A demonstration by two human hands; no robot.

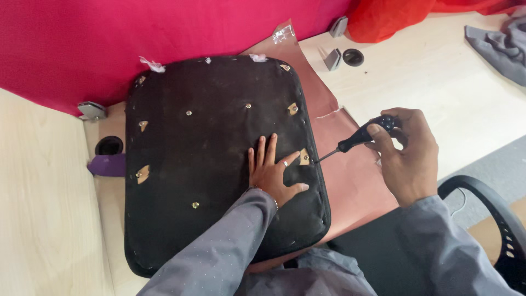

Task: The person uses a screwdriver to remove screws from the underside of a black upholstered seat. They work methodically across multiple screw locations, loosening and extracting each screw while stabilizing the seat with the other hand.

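From my remote view, the screwdriver (350,141) tip, beyond my left hand (274,175) fingertips, is too small for its type to be told; the handle's end is buried inside my right hand (408,159) fingers. The seat pad (208,164) is covered under my left palm and sleeve. The chair armrest (493,214), behind my right fingers, runs off the picture's edge, as does the grey cloth (501,44).

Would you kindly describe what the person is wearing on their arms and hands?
Both arms are covered by long grey sleeves with a fine pale dot pattern. The left hand is bare apart from a silver ring on one finger and a thin bracelet at the wrist. The right hand is bare.
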